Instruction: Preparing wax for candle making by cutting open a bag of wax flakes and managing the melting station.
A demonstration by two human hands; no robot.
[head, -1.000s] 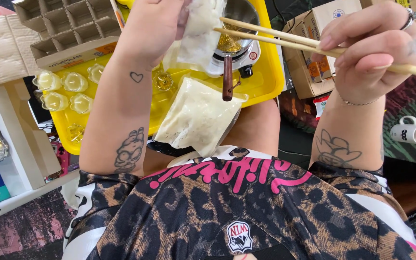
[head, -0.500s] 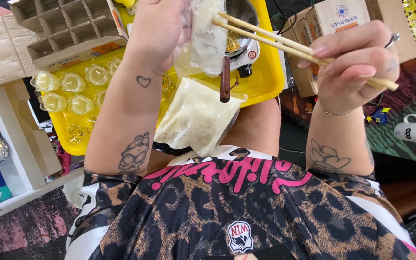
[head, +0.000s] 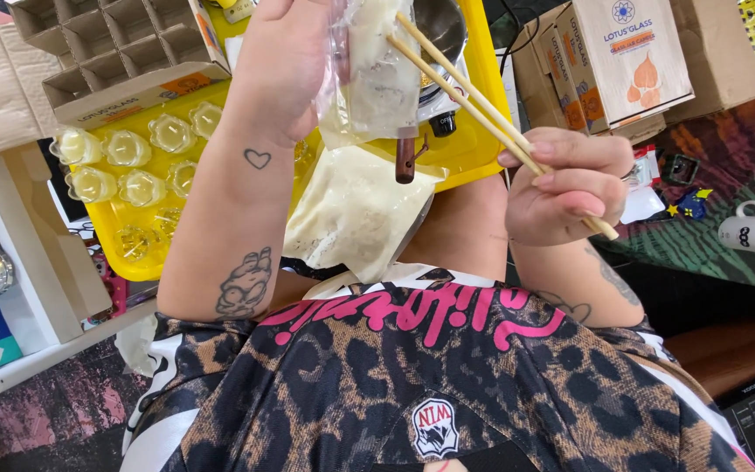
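Your left hand (head: pixel 286 65) is raised above the yellow tray (head: pixel 482 105), fingers curled closed around the upper part of a clear plastic bag (head: pixel 377 74) of white material; the bag hangs from that grip over the tray's centre. Your right hand (head: pixel 565 188) sits off the tray's right edge, fingers folded tight around a pair of wooden chopsticks (head: pixel 469 96). The chopsticks slant up and to the left from that hand, and their tips meet the bag near its top. Behind the bag, on the tray, stands a small metal pot (head: pixel 439 26) with a brown wooden handle (head: pixel 405 162). A second, flat bag of white material (head: pixel 356 214) lies across the tray's near edge. Small clear glass cups (head: pixel 124 166) are grouped on the tray's left part.
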